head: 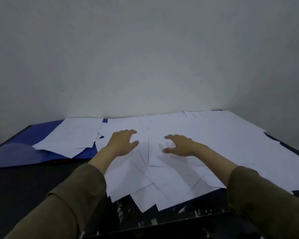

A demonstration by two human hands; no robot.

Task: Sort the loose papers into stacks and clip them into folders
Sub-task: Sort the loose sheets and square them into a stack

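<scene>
Many loose white papers (205, 135) lie spread in an overlapping heap across the dark table, from the middle to the right edge. A blue folder (24, 152) lies flat at the left, with a few white sheets (72, 135) on top of it. My left hand (122, 142) hovers over the papers near the middle, fingers spread and lightly bent, holding nothing. My right hand (179, 145) is a short way to its right, thumb and fingers apart above a sheet, also holding nothing. Both arms wear olive sleeves.
The dark table (33, 183) shows bare at the front left, with a scuffed, paint-flecked front edge. A plain grey wall (145, 57) stands right behind the table. A dark strip of tabletop shows along the right edge.
</scene>
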